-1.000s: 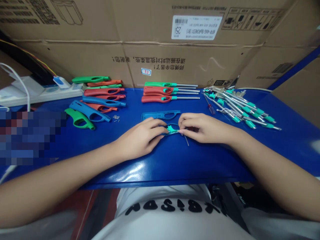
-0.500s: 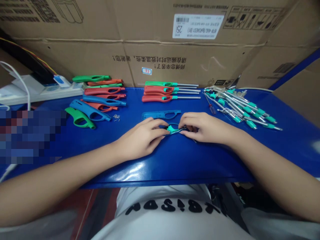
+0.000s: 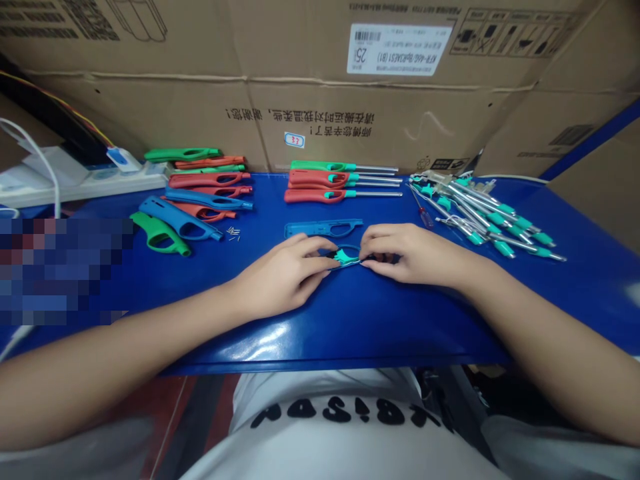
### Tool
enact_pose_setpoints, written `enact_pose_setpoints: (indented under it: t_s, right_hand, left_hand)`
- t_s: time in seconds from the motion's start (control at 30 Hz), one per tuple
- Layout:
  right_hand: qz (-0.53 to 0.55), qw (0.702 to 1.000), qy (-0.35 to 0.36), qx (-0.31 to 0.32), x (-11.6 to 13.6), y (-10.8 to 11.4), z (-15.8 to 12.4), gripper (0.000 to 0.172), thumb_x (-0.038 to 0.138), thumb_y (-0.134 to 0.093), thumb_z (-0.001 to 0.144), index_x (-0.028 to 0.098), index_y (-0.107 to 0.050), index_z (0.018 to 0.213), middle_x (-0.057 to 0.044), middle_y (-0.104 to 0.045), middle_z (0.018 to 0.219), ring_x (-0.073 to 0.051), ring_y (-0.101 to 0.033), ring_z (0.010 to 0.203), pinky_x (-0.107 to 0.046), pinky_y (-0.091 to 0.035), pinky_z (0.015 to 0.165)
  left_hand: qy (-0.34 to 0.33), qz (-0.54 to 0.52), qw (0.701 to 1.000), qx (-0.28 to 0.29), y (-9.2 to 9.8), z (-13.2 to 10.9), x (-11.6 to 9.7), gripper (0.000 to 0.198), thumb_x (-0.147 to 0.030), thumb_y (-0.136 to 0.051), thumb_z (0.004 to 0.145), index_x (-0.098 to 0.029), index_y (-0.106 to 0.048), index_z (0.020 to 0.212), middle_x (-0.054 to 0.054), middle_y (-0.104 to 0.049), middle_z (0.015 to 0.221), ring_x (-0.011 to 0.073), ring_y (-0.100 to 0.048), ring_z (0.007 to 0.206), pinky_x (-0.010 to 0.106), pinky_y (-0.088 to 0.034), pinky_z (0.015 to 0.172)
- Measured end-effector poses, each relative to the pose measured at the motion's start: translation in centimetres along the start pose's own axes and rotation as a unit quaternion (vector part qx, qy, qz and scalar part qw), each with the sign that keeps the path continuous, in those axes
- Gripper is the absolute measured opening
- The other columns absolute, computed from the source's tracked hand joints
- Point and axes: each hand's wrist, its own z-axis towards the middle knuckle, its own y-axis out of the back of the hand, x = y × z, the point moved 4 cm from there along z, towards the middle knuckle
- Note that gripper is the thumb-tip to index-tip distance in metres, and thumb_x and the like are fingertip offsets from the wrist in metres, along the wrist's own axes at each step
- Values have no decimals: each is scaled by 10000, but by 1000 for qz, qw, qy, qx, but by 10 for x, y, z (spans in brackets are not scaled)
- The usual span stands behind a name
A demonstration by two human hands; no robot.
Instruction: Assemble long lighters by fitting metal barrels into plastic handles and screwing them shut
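Observation:
Both my hands rest on the blue table (image 3: 350,320) at its middle. My left hand (image 3: 280,277) and my right hand (image 3: 413,257) are closed from either side on a blue lighter shell with a teal trigger part (image 3: 345,256) lying between them. Most of that piece is hidden under my fingers. Just behind my hands lies a separate blue shell half (image 3: 323,229), flat on the table.
Loose green, red and blue handle shells (image 3: 193,200) lie at the back left, with small screws (image 3: 233,233) beside them. Three assembled lighters (image 3: 340,180) sit at the back middle. A pile of metal-tube inserts with teal parts (image 3: 480,213) lies at the right. Cardboard boxes (image 3: 320,87) wall the back.
My right hand has drawn the thin metal tube in under its fingers and shifted slightly towards the teal part. My left hand has stayed put.

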Motion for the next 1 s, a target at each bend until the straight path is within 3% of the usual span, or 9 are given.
enact_pose_setpoints:
  t_s: [0.4, 0.83, 1.0]
  right_hand:
    - [-6, 1000, 0, -12, 1, 3, -2, 169, 228, -578, 944, 187, -739, 973, -86, -721, 1031, -200, -681, 876, -310, -513, 782]
    - [16, 1000, -13, 0, 3, 3, -2, 126, 208, -625, 909, 171, -732, 964, -69, -698, 984, -151, -627, 745, -279, -511, 683]
    - [15, 999, 3, -52, 1, 12, -4, 156, 275, -620, 932, 177, -722, 999, -70, -712, 989, -153, -652, 775, -274, -529, 702]
  left_hand:
    - [-1, -9, 1000, -2, -1, 0, 1, 298, -184, -496, 1012, -199, -723, 1205, 106, -658, 1287, 239, -630, 1126, 407, -520, 986]
    - [-3, -3, 1000, -16, -2, -2, 2, 297, -161, -529, 992, -215, -744, 1191, 92, -683, 1292, 245, -654, 1101, 415, -548, 950]
    - [1, -12, 999, -42, -1, -2, 5, 245, -215, -565, 996, -194, -750, 1153, 89, -716, 1249, 225, -691, 1106, 373, -569, 964]
